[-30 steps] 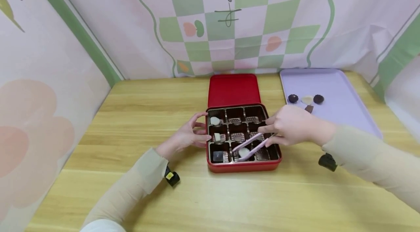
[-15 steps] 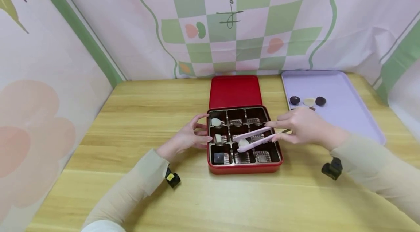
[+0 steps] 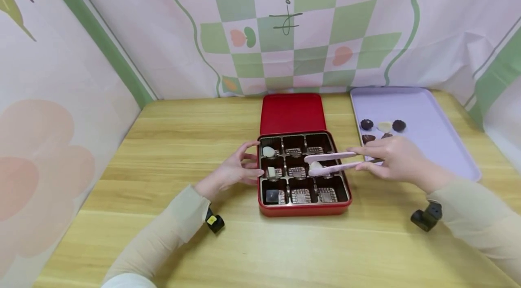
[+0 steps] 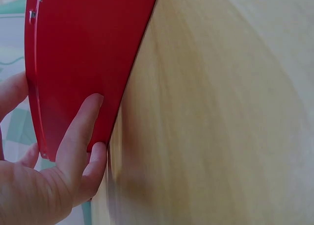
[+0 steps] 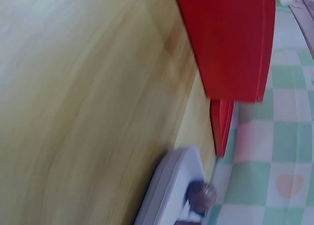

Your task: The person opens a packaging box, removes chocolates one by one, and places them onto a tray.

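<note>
A red box [image 3: 303, 209] lies open at the table's middle, its lid [image 3: 292, 114] flat behind it and a brown grid insert inside. My left hand [image 3: 240, 170] rests against the box's left wall, and in the left wrist view its fingers [image 4: 78, 137] lie straight on the red side [image 4: 83, 48]. My right hand [image 3: 390, 159] grips pink tongs [image 3: 333, 157] over the right middle cell. The tongs pinch a white chocolate [image 3: 315, 167]. Two white pieces [image 3: 267, 151] and a dark square [image 3: 270, 195] sit in the left cells.
A lavender tray [image 3: 431, 143] lies at the right with several chocolates [image 3: 384, 126] near its left side. The right wrist view shows the tray's edge [image 5: 167, 195], a dark chocolate [image 5: 198, 195] and the red box [image 5: 230, 38]. Patterned cloth walls enclose the table.
The tongs lifted the white chocolate out of the front middle cell and carried it rightward and back, with my right hand moving toward the tray. My left hand stayed put.
</note>
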Motion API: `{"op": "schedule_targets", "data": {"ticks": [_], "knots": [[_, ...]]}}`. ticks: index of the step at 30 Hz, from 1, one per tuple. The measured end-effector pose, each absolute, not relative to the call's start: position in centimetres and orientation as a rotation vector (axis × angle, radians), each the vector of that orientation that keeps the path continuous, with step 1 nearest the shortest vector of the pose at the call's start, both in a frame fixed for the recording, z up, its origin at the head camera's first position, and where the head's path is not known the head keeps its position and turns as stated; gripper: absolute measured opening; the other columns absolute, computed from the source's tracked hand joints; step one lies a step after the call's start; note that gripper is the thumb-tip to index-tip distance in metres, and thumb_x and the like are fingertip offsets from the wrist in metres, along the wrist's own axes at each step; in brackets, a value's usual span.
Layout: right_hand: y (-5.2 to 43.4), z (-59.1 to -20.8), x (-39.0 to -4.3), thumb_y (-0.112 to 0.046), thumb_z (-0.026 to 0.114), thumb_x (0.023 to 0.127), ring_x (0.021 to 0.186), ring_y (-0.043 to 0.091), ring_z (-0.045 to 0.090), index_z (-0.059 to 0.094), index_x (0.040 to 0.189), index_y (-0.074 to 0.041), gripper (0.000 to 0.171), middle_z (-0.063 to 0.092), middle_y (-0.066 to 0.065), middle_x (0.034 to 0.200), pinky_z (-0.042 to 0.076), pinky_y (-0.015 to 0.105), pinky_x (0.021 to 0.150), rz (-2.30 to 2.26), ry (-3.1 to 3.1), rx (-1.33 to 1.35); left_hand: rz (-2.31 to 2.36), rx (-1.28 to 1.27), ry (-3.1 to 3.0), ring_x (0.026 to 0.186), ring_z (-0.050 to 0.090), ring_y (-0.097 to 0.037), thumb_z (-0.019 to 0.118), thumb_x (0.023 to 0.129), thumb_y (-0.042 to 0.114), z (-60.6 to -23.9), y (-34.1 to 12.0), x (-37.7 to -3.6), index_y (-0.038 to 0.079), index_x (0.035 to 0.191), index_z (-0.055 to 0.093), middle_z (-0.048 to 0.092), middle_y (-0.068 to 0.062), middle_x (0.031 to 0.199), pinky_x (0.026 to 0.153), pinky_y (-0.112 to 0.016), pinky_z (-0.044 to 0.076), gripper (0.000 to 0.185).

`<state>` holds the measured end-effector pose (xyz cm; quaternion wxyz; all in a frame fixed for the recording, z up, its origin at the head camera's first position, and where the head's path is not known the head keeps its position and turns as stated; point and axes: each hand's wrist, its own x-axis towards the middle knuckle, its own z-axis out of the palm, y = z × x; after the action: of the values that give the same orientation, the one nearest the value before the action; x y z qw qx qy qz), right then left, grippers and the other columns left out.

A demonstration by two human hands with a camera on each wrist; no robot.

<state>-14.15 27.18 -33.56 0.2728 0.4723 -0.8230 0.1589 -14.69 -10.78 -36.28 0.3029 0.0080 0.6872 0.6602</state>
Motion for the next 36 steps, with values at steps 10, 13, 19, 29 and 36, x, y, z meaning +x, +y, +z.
{"op": "schedule_targets", "data": {"ticks": [10,13,19,29,36], "knots": [[32.3,-34.1,-13.8,-0.064,0.045,0.089,0.047,0.011,0.054,0.075,0.096,-0.01,0.062,0.069,0.0,0.067,0.045,0.03,0.043,0.385,-2.281,1.079,1.752,0.017,1.832,0.121,0.048,-0.035,0.062,0.082,-0.013,-36.2,-10.7,-14.5,0.03,0.145,0.029,0.032,-0.021,0.141,0.08,-0.049,0.058,0.083],[34.0,-34.4,-13.7,-0.066,0.044,0.088,0.055,0.024,0.063,0.075,0.096,-0.011,0.063,0.072,0.008,0.075,0.049,0.039,0.05,0.376,-2.28,1.019,1.764,0.013,1.821,0.118,0.05,-0.033,0.062,0.082,-0.013,-36.2,-10.8,-14.5,0.029,0.145,0.029,0.032,-0.021,0.14,0.08,-0.049,0.058,0.083],[37.1,-34.4,-13.5,-0.07,0.043,0.086,0.051,0.024,0.061,0.076,0.096,-0.011,0.068,0.072,0.014,0.078,0.044,0.036,0.043,0.284,-2.34,0.912,1.77,0.019,1.816,0.116,0.051,-0.031,0.062,0.082,-0.013,-36.3,-10.7,-14.6,0.029,0.145,0.029,0.033,-0.021,0.139,0.08,-0.049,0.058,0.083],[41.1,-34.3,-13.3,-0.073,0.039,0.085,0.046,-0.008,0.024,0.074,0.087,0.001,0.082,0.058,0.007,0.051,0.024,0.02,0.033,0.245,-2.365,0.832,1.765,0.029,1.82,0.118,0.049,-0.033,0.062,0.082,-0.013,-36.3,-10.8,-14.6,0.029,0.145,0.028,0.032,-0.022,0.14,0.08,-0.049,0.058,0.083],[43.4,-34.9,-12.9,-0.064,0.064,0.077,0.048,-0.001,0.03,0.073,0.1,-0.004,0.065,0.054,0.004,0.052,0.022,0.023,0.037,0.262,-2.488,0.664,1.754,0.04,1.825,0.117,0.05,-0.032,0.062,0.082,-0.012,-36.3,-10.8,-14.6,0.029,0.146,0.028,0.032,-0.022,0.14,0.08,-0.049,0.058,0.083]]}}
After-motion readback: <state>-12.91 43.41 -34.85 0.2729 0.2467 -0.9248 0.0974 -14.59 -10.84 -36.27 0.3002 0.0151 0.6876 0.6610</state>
